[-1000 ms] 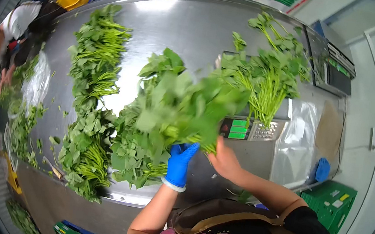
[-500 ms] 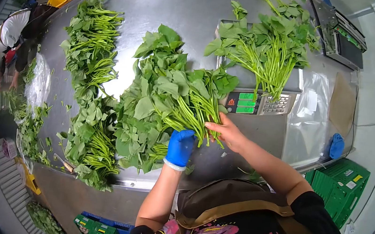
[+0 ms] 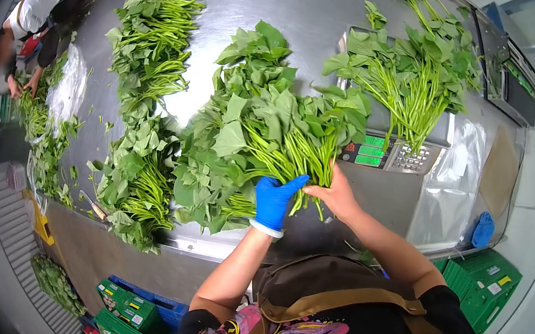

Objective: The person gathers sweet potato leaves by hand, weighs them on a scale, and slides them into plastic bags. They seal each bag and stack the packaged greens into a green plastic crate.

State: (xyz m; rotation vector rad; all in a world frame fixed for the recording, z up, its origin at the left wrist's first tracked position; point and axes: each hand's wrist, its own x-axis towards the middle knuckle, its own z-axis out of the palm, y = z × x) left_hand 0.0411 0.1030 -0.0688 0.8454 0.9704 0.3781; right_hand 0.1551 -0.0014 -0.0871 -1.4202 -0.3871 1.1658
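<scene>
Steadying 1 leafy bunch [image 3: 280, 118]: gloved left hand [image 3: 271, 205], thumb extended, grip unclear; bare right hand [image 3: 339, 195] pinching stems [image 3: 294, 157], fingertips apparently behind.

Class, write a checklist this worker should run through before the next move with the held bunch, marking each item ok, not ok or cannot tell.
1. Both hands on the bunch: ok; the left hand and right hand hold the bunch at its stems.
2. Both hands gloved: not ok; the left wears a blue glove, the right is bare.
3. Scale free of greens: not ok; other greens lie across it.
4. Scale display lit: ok.
5. Display reading correct: cannot tell; the digits are too small.
6. Co-worker's hands apart from the worker's: ok.
</scene>
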